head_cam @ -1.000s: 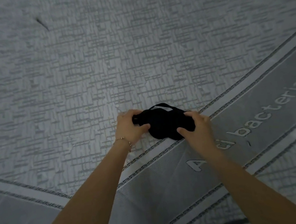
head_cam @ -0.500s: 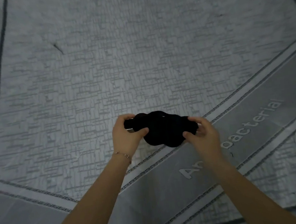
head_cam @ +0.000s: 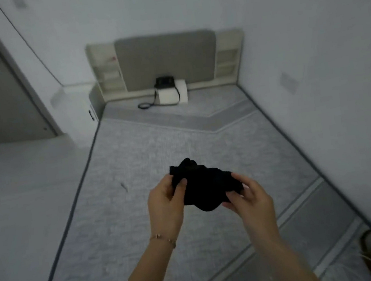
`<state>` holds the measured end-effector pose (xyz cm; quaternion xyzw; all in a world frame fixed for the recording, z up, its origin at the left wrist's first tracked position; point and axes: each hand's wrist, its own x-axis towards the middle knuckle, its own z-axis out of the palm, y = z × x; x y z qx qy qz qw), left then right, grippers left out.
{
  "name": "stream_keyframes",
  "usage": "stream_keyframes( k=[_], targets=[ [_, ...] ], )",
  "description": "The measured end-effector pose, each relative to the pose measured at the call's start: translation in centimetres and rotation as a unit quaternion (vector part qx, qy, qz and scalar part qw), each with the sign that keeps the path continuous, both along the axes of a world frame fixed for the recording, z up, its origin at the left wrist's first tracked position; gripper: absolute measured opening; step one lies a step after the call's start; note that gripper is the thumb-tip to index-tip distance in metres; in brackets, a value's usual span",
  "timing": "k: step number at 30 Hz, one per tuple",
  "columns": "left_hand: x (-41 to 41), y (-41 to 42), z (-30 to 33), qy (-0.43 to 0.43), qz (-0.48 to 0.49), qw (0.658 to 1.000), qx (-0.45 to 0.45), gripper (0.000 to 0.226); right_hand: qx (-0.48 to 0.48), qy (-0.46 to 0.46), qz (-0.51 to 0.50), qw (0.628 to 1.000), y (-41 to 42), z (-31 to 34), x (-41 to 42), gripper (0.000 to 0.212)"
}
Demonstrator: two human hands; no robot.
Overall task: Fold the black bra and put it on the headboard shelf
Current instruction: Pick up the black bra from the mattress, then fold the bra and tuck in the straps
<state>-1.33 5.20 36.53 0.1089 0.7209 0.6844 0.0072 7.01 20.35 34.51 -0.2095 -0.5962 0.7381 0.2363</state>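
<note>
Bare forearms, thin wrist bracelet [head_cam: 162, 237]

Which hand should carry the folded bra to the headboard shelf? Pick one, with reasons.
Left hand, probably: it pinches the black bra firmly, and the nearer-looking shelf stands on that side. The right hand only cups it.

Black bra [head_cam: 206, 188]: soft matt cloth, bunched, no sheen. Mattress [head_cam: 142, 216]: woven grey fabric, fine rough-looking texture, with smoother plain grey bands. Headboard [head_cam: 166, 58]: centre panel looked like matt grey upholstery; side shelves [head_cam: 227, 61] were smooth, cream, hard-surfaced. Bracelet [head_cam: 162, 237]: thin chain, appeared metal, faintly glinting. Walls [head_cam: 306, 30]: smooth, matt, painted.
</note>
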Motion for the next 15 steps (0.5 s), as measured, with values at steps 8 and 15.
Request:
stream_keyframes(
  k=[8, 15],
  targets=[
    [3.3, 0.2, 10.4, 0.031, -0.154, 0.987, -0.041, 0.042, -0.049, 0.069, 0.043, 0.995, -3.2, 10.4, 0.6, 0.029],
    [4.7, -1.5, 13.8, -0.062, -0.142, 0.988, 0.005, 0.041, -0.085, 0.084, 0.113, 0.986, -3.0, 12.3, 2.4, 0.031]
  ],
)
